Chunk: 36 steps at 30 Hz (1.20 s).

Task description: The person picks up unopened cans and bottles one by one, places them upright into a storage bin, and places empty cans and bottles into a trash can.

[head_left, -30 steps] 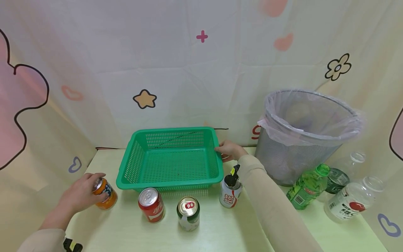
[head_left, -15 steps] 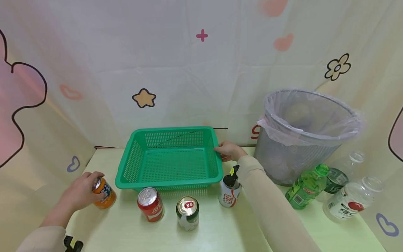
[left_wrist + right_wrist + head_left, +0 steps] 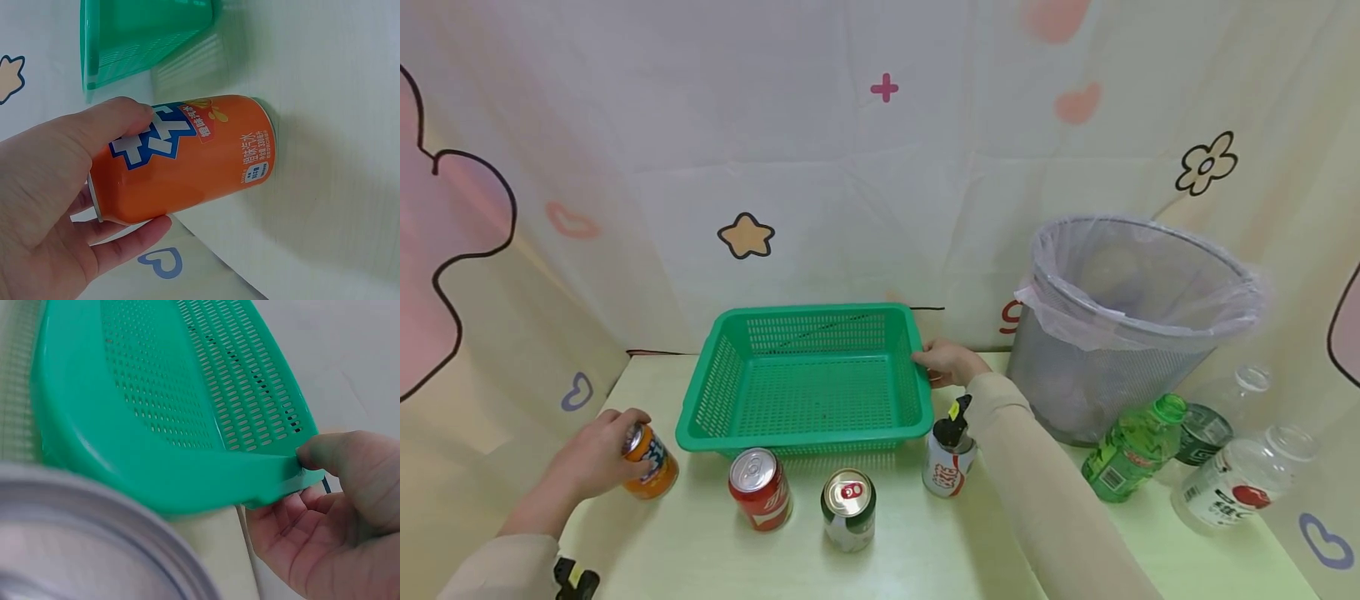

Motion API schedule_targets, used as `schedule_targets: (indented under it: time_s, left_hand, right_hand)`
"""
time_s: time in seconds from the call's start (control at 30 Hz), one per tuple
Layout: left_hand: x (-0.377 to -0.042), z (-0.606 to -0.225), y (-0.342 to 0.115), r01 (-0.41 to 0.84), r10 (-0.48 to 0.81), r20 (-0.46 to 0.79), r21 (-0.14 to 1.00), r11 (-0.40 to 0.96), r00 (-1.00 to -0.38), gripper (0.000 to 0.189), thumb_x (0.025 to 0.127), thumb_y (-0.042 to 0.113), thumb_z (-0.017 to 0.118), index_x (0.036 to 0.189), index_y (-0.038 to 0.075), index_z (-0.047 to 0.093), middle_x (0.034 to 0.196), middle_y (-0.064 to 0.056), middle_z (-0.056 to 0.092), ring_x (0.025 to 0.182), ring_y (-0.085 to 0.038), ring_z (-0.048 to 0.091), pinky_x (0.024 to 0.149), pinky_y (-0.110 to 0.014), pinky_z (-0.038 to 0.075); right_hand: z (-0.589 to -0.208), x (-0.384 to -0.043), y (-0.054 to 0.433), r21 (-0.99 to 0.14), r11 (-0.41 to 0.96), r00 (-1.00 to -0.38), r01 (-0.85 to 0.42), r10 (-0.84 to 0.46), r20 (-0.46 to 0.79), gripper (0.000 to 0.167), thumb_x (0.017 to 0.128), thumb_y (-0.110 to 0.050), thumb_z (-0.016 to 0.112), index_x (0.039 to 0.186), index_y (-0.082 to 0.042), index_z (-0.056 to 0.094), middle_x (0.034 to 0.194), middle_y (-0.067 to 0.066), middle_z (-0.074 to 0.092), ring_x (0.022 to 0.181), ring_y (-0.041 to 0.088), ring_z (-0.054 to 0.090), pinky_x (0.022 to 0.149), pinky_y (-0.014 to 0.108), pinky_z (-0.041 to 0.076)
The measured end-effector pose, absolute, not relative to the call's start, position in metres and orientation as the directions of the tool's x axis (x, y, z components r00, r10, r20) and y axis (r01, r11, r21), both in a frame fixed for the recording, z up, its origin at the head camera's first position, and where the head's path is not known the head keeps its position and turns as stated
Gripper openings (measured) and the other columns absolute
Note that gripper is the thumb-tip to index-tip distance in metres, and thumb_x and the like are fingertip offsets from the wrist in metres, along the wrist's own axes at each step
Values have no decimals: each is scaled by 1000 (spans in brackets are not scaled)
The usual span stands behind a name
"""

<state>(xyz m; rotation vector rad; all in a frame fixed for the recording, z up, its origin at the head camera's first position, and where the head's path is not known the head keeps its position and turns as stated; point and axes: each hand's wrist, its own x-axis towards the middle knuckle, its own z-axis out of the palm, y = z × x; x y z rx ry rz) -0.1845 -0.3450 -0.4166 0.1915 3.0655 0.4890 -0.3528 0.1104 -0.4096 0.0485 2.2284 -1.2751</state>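
Observation:
At the table's left side my left hand grips an orange soda can from above. In the left wrist view the thumb lies on one side of the orange can and fingers on the other. My right hand pinches the right rim of a green plastic basket. The right wrist view shows the thumb of that hand over the basket's rim and curled fingers beneath. A red can, a green and white can and a white can stand upright in front of the basket.
A mesh trash bin with a clear plastic liner stands at the back right. Beside it are a green bottle, a clear bottle with a dark label and another with a white label. A patterned curtain hangs behind the table.

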Motion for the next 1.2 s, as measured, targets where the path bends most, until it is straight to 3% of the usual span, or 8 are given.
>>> schedule_targets:
  time_s: [0.33, 0.77, 0.97, 1.2]
  left_hand:
    - [-185, -416, -342, 110, 133, -49, 319, 941, -990, 56, 69, 19, 77, 114, 1, 51, 101, -22, 51, 83, -32, 56, 64, -47, 53]
    - [-186, -414, -345, 125, 139, -21, 318, 940, -990, 55, 67, 17, 78, 114, 2, 52, 99, -20, 51, 82, -31, 56, 61, -45, 53]
    - [-185, -412, -347, 137, 161, -57, 302, 944, -985, 52, 65, 16, 79, 110, 2, 56, 94, -15, 52, 78, -25, 56, 60, -40, 54]
    - [-186, -400, -353, 161, 194, -93, 282, 946, -976, 52, 64, 14, 81, 108, 1, 56, 95, -18, 51, 76, -24, 57, 59, -39, 54]
  right_hand:
    - [-406, -353, 111, -720, 646, -826, 255, -242, -510, 29, 97, -20, 42, 111, 3, 52, 110, 16, 58, 92, 22, 60, 82, 36, 54]
    - [-406, -360, 112, -731, 637, -809, 246, -280, -517, 32, 97, -21, 42, 115, 5, 50, 109, 15, 57, 89, 19, 60, 81, 33, 54]
    - [-406, -361, 112, -740, 622, -798, 256, -297, -525, 34, 97, -19, 42, 118, 7, 48, 116, 19, 56, 94, 21, 61, 83, 35, 53]
    - [-406, -363, 112, -749, 614, -797, 247, -312, -518, 32, 97, -18, 42, 116, 7, 49, 116, 19, 56, 94, 21, 62, 85, 35, 52]
